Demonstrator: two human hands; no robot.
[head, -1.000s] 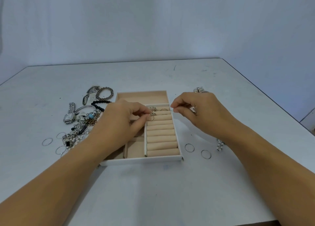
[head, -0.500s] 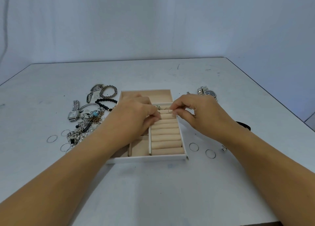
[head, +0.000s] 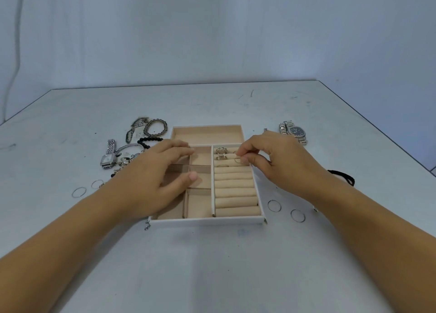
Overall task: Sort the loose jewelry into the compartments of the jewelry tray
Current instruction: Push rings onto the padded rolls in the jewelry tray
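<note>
A beige jewelry tray (head: pixel 207 219) with a white rim lies in the middle of the table. Its right side holds ring rolls (head: pixel 234 190), and three rings (head: pixel 221 156) sit in the far slots. My right hand (head: pixel 271 161) pinches a thin ring (head: pixel 238 160) at the right end of the far rolls. My left hand (head: pixel 153 173) hovers over the tray's left compartments with its fingers relaxed and nothing in it. A pile of loose jewelry (head: pixel 127 157), with a silver watch (head: pixel 108 155) and bead bracelets (head: pixel 155 126), lies left of the tray.
Two thin rings (head: pixel 274 205) lie on the table right of the tray, and more thin rings (head: pixel 79 192) lie at the left. A second watch (head: pixel 293 131) sits at the far right. A black band (head: pixel 342 177) lies behind my right forearm.
My left hand has let go at the ring rolls and drawn back left over the left compartments. My right hand still pinches a thin ring at the far rolls.
</note>
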